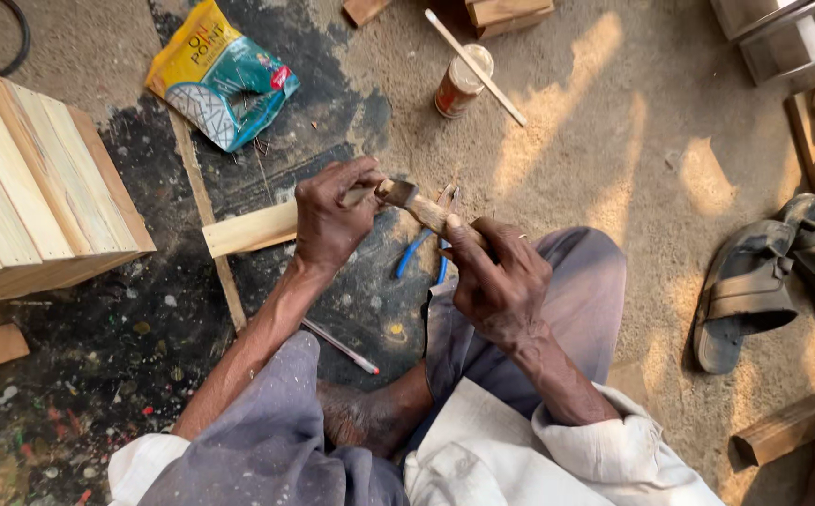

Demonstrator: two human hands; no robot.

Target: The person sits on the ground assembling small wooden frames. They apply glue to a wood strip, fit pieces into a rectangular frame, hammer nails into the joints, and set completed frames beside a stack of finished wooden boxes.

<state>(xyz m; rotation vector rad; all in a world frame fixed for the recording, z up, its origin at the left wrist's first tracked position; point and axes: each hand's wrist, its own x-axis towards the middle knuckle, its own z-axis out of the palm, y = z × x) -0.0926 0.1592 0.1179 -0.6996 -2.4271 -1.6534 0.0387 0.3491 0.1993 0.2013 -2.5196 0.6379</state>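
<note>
My left hand grips the near end of a pale wooden slat that lies across a thin wooden strip on the ground. My right hand is shut on the wooden handle of a hammer, its metal head right beside my left fingers at the slat's end. Blue-handled pliers lie on the ground just under the hammer. A pen lies by my left forearm.
A slatted wooden box stands at the left. A yellow and teal packet, a small tin with a stick across it, wood offcuts, sandals and a wooden block lie around on the sandy floor.
</note>
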